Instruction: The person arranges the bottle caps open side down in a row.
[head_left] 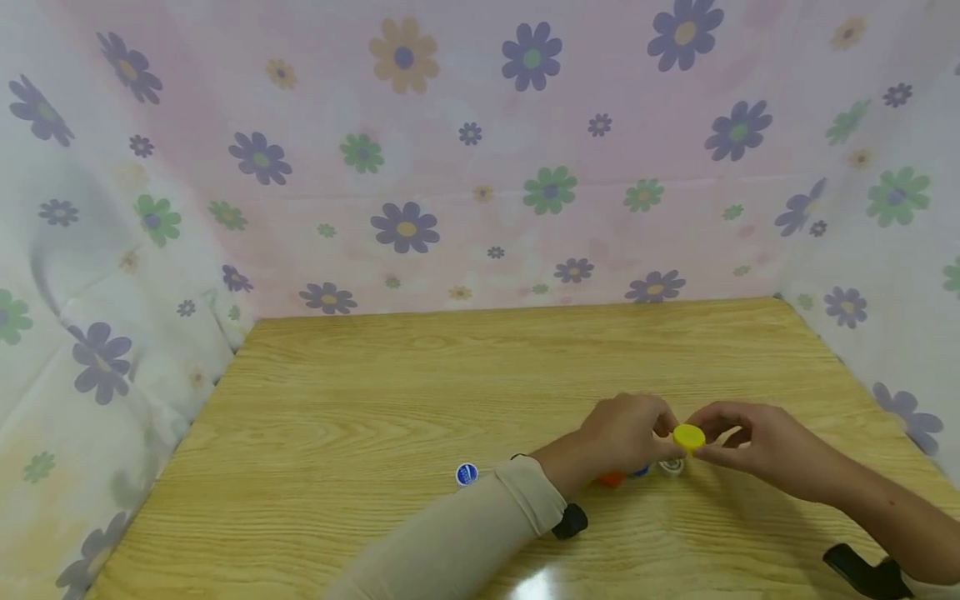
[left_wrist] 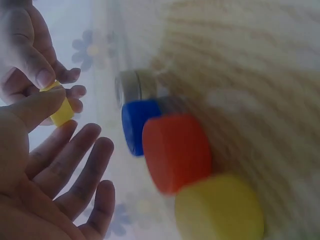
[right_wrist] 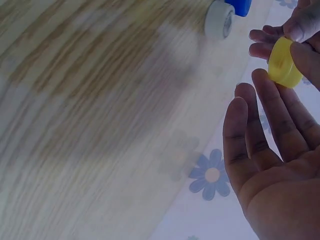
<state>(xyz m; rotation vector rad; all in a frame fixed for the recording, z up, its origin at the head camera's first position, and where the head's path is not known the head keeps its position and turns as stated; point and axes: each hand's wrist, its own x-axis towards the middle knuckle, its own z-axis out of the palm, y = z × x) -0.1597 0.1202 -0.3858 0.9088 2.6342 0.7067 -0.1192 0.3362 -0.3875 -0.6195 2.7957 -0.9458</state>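
Above the table, a yellow bottle cap (head_left: 689,437) is held between both hands. My left hand (head_left: 626,433) pinches one side of it with thumb and forefinger; the other fingers spread loosely in the left wrist view. From the opposite side my right hand (head_left: 772,450) pinches the cap by thumb and fingertips. Below the hands stand a pale cap (left_wrist: 129,89), a blue cap (left_wrist: 137,127), a red cap (left_wrist: 177,152) and another yellow cap (left_wrist: 220,210), in a row. The left arm partly hides this row in the head view.
On the wood-grain table (head_left: 360,400), a blue-and-white cap (head_left: 467,474) lies left of the left forearm. Flower-printed cloth (head_left: 480,167) hangs along the back and both sides. A dark strap piece (head_left: 572,522) shows at the left wrist.
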